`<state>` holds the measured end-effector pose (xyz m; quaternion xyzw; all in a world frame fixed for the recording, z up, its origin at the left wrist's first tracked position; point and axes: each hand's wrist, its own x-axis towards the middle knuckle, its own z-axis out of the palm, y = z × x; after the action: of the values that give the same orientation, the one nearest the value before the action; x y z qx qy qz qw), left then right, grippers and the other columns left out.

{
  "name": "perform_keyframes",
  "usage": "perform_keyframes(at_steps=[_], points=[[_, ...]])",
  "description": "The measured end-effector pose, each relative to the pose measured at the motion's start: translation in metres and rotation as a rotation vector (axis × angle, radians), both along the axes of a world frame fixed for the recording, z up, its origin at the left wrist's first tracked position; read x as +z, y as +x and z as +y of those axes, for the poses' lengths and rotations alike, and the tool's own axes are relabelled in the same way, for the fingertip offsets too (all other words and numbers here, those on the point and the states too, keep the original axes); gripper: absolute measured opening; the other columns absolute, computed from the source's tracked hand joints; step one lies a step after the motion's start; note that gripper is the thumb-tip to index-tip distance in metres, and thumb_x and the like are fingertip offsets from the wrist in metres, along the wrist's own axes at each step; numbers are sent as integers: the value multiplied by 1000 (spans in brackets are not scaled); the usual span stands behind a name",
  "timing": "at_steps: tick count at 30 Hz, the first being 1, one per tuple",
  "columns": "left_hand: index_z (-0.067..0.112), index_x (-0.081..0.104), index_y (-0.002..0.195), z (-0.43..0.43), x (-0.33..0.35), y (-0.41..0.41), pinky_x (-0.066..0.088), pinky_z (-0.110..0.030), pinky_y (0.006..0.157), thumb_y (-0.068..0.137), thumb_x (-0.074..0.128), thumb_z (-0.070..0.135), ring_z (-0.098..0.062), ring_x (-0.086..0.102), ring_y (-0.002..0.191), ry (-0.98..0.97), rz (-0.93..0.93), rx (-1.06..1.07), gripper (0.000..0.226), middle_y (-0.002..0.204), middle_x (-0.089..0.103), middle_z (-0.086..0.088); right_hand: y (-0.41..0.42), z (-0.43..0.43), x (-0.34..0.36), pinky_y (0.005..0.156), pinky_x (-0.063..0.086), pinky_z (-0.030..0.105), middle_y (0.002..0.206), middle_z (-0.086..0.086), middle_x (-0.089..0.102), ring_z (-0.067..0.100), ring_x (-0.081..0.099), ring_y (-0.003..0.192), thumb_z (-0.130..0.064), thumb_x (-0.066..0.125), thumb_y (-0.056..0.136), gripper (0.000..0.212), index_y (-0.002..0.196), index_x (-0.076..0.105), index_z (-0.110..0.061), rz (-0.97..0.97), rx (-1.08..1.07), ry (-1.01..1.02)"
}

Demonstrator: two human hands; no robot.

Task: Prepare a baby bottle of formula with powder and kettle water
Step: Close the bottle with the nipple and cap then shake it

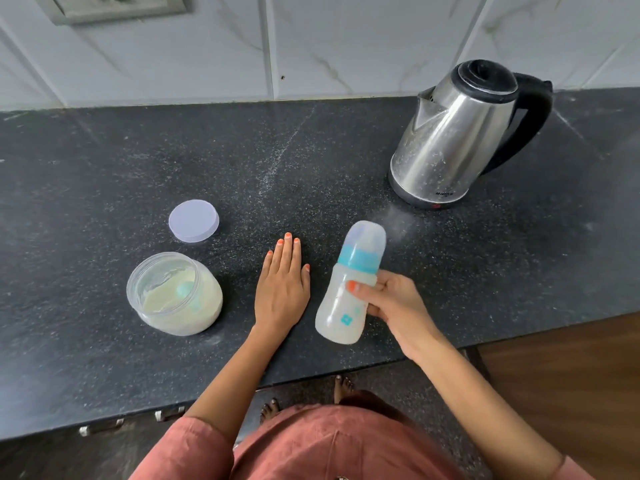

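Note:
A baby bottle (348, 299) with a teal collar and a clear cap on top is tilted above the black counter, milky white inside. My right hand (391, 303) is shut around its middle. My left hand (282, 285) lies flat on the counter just left of the bottle, fingers together, holding nothing. An open clear jar of pale formula powder (175, 294) with a teal scoop inside stands to the left. Its lilac lid (194, 220) lies behind it. A steel kettle (460, 133) with a black handle and shut lid stands at the back right.
The black speckled counter (104, 168) runs to a tiled wall with a socket plate (114, 5) at the top left. The counter's front edge crosses below my arms. A wooden surface (571, 368) shows at the lower right. Spilled powder dusts the counter near the kettle.

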<state>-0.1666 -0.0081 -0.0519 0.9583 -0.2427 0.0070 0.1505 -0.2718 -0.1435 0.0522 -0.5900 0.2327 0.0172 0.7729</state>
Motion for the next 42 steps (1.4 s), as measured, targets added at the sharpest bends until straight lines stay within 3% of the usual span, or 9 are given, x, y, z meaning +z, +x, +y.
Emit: perform_keyframes(at_steps=[5,11,16,22,27,33,38,40,42], points=[[8,11,147,1,-1,-1,-3,-30,115,101,23,29,-20,5,145,-1,2,5,52,157,8,-8,17,-8,2,68,58,24,80,-4,75,6,69,77,-20,62,78,12,88,65,-15,-97,-391,336],[7,11,147,0,0,0,-3,-30,115,101,22,28,-21,6,145,7,-7,-4,52,157,8,-10,-2,3,-2,67,57,23,85,0,75,12,70,81,-27,70,58,28,84,70,-16,20,-29,12],[7,12,147,1,-1,-2,-2,-30,116,101,23,28,-21,7,145,2,-10,-1,52,157,9,-9,15,-12,1,72,58,26,84,-4,75,8,69,82,-22,64,76,16,91,65,-17,-96,-444,330],[7,14,147,0,0,-1,0,-31,116,101,25,27,-22,9,145,-2,-9,-1,51,156,12,-10,-4,1,-7,67,57,25,87,3,75,14,69,81,-31,73,55,31,81,72,-15,1,-152,25],[7,13,147,0,-1,-1,-1,-30,116,101,24,28,-21,9,145,-1,-12,-1,52,156,11,-10,14,-17,-3,64,56,23,84,-4,75,8,69,81,-19,63,80,13,92,66,-14,-108,-484,324],[7,15,146,0,0,0,-1,-31,115,101,26,27,-22,10,145,-2,-13,-3,51,156,12,-11,-5,-2,-4,70,57,25,88,2,75,15,70,85,-33,74,53,37,85,71,-15,23,-22,4],[7,14,147,-1,0,-1,-2,-30,115,101,25,28,-21,9,145,-1,-11,-4,52,156,11,-10,16,-13,2,64,57,24,82,-4,75,7,70,79,-21,64,76,15,90,65,-15,-88,-452,358],[7,13,147,1,-1,-3,-2,-30,115,101,25,28,-21,9,145,1,-9,2,52,156,11,-10,14,-7,-3,67,58,24,82,-4,75,7,70,78,-20,64,76,14,88,66,-15,-71,-415,320],[7,13,147,2,-1,-3,-4,-29,115,101,24,28,-21,8,145,6,-10,2,52,156,11,-10,5,3,-7,68,57,24,84,-1,75,10,70,79,-19,68,68,18,86,69,-15,0,-190,141]])
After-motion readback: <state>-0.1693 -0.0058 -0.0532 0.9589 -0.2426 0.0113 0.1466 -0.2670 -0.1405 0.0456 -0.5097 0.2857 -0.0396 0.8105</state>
